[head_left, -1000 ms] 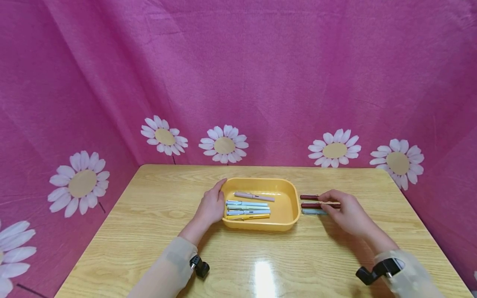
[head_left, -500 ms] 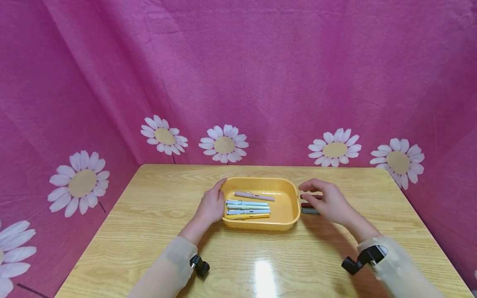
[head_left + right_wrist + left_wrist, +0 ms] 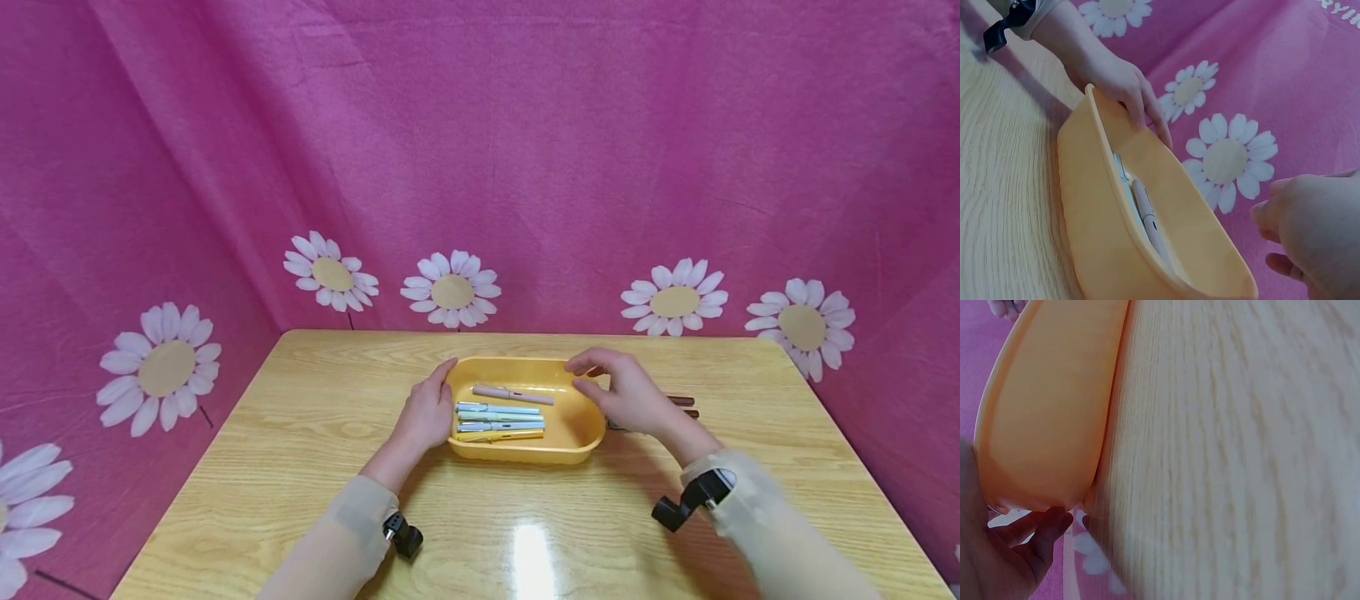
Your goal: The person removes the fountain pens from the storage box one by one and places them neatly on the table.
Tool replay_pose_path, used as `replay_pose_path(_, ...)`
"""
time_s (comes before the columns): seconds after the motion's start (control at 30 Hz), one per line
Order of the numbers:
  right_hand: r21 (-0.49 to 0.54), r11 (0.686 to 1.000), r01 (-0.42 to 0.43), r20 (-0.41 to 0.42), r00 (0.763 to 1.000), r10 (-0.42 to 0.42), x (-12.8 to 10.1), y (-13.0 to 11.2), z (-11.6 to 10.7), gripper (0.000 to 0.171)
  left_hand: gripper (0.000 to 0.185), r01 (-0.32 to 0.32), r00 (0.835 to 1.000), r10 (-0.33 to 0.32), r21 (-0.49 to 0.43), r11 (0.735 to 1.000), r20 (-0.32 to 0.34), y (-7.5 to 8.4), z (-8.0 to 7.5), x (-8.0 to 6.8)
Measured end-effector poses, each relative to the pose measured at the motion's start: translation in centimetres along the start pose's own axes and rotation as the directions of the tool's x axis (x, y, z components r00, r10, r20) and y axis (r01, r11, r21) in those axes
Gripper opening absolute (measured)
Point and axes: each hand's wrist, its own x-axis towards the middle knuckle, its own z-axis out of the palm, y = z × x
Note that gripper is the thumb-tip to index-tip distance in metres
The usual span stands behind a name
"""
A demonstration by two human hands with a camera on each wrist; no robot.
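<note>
Moved: right hand (image 3: 626, 396) has shifted left off the pens on the table since a second ago; it now hovers over the right end of the shallow yellow plastic tray (image 3: 581, 446). Left hand, tray and pens inside it unchanged.
Right hand: fingers loosely curled, thumb and forefinger a little apart; head view shows nothing between them. Right wrist view (image 3: 1313, 234) shows curled fingers only, so cannot tell for sure that it holds nothing.
Left hand: (image 3: 426, 412) rests against the tray's left end, fingers straight along the rim and wall, centre of frame. Left wrist view shows fingertips (image 3: 1047, 528) just under the tray's outer wall (image 3: 1047, 412).
Tray: centre of frame, flat on the light wooden table (image 3: 300, 467).
Tray contents: pale pink pen (image 3: 512, 394) lies slightly slanted toward the far side; below it a tight stack of pale blue pen (image 3: 497, 408), pale green pen (image 3: 501, 417), second blue pen (image 3: 498, 427) and yellow pen (image 3: 498, 436), all lengthwise.
Table pens: dark red pens (image 3: 681, 402) just right of the tray, mostly hidden behind the right hand; count unclear.
Backdrop: pink cloth with white daisies (image 3: 450, 289), upper half of frame.
</note>
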Motion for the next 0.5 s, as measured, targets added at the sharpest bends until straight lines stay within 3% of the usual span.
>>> replay_pose_path(0.5, 0.026, 0.997, -0.069, 0.101, 0.993, 0.066, 2.5, -0.4, 2.1, 0.024, 0.05, 0.003, 1.0, -0.003, -0.003, 1.0, 0.001, 0.0, -0.1, 0.0)
